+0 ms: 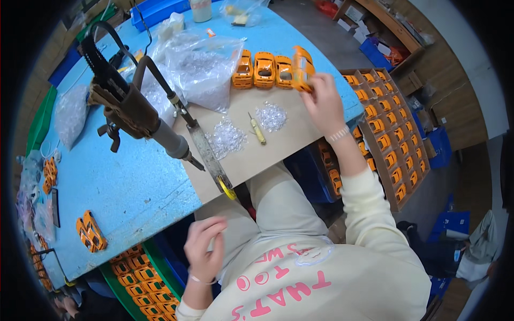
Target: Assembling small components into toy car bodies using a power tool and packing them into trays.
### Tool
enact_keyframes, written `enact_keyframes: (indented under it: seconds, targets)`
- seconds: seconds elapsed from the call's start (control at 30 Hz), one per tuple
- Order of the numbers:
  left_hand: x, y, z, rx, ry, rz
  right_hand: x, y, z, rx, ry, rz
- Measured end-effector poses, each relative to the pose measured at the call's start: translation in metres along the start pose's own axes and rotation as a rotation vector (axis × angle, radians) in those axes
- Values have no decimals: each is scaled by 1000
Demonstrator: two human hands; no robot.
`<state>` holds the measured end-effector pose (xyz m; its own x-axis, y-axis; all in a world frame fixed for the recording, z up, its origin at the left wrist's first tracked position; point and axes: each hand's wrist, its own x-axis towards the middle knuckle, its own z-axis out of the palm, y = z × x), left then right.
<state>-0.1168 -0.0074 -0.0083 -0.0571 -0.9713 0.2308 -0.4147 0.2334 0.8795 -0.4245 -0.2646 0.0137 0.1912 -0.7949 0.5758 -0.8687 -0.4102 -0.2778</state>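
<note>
My right hand point(324, 101) grips an orange toy car body point(302, 68) at the right end of a row on the table, with my fingers and thumb on its near end. Beside it stand several more orange car bodies point(264, 69), side by side. My left hand point(204, 249) hovers above my lap in front of the table edge, fingers loosely curled, thumb apart, nothing visible in it. On the brown board point(241, 107) lie two piles of small clear plastic pieces, one point(227, 138) left and one point(271, 116) right. Between them rests a small tool with a yellowish wrapped handle point(258, 132).
A grey powered tool point(171, 140) in a clamp points down over the board, above a metal bar point(209, 155). Clear plastic bags point(201, 64) lie behind. A divided carton point(393, 139) of orange cars stands at right; a green crate point(120, 278) of them sits lower left.
</note>
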Motion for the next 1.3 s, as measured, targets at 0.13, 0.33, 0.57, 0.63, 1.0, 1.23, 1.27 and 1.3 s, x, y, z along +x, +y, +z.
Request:
enact_keyframes:
  seconds: [0.13,0.33,0.57,0.63,1.0,1.23,1.27,1.3]
  targets:
    - [21,30,63,-785,-32,-429,-94,-55,-55,1443,-230,561]
    - [17,15,90,-1506,188,-473,-153,-95,-57,1785,-928,724]
    - [2,0,76,-1503,224,-413,-84,-12,8,314,-152,178]
    - [3,1,75,-1337,258,-480,-65,5,20,309,-186,173]
    - [9,9,74,-1211,221,-608,-79,-28,10,294,-161,135]
    - [27,29,84,-1231,218,-742,-131,-118,-29,568,-236,-172]
    - [25,29,84,-1214,198,-717,-134,-119,-26,542,-202,-221]
    - [23,29,83,-1198,177,-691,-136,-121,-25,517,-167,-271]
